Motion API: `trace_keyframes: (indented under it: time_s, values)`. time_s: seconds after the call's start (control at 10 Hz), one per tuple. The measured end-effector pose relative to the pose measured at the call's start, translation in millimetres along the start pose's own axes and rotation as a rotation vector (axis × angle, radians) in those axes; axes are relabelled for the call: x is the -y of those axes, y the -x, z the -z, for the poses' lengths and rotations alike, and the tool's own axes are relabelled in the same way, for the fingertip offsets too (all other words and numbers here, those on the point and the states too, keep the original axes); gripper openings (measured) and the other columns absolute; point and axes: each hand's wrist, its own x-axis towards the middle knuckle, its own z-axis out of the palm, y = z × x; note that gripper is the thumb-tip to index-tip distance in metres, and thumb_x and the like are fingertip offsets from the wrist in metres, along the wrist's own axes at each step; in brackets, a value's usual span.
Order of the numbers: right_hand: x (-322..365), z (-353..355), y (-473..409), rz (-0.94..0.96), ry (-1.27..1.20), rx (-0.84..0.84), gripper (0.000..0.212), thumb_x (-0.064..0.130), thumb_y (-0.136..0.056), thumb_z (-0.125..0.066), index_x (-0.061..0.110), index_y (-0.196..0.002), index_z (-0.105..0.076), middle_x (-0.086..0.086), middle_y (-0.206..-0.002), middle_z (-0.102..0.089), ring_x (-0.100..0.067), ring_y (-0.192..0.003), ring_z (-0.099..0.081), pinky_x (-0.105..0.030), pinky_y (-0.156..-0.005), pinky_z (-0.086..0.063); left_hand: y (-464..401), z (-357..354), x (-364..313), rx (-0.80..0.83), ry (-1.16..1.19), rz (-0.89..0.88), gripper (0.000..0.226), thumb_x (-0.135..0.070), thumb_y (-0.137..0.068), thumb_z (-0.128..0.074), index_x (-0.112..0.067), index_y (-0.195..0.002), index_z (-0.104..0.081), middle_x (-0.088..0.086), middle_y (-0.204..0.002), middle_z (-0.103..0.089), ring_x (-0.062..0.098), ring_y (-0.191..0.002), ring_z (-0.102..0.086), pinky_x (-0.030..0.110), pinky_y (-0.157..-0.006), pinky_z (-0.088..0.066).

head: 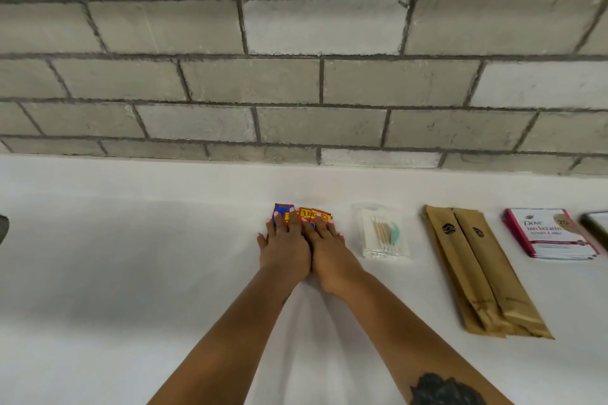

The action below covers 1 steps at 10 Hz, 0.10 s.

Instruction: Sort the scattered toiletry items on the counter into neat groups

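Several small red, yellow and blue sachets (306, 213) lie side by side on the white counter (131, 273) near the wall. My left hand (284, 248) and my right hand (324, 251) lie flat next to each other on top of them, fingers straight, covering their lower halves. To the right lie a clear packet of cotton swabs (383, 232), brown paper sleeves (477, 270) stacked lengthwise, and a stack of white-and-pink Dove sachets (552, 233).
A grey brick wall (296, 76) rises directly behind the counter. A dark object (597, 227) is cut off at the right edge, and another dark shape (3, 228) shows at the left edge.
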Motion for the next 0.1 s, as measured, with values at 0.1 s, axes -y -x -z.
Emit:
trace_keyframes:
  time_s: [0.1]
  values:
    - [3.3,9.8,9.8,0.009,-0.167,-0.162,0.057,0.027,-0.097,-0.045,0.018,-0.149,-0.024,-0.005,-0.156,-0.023,-0.022,-0.145,-0.021,-0.034,-0.119,-0.018,4.6,5.0,-4.2,-0.092,0.049,-0.069,0.058,-0.025,-0.1,-0.025,-0.014,-0.151,0.002,0.01,-0.159,0.001,0.028,-0.147,0.005,0.048,-0.117,-0.003]
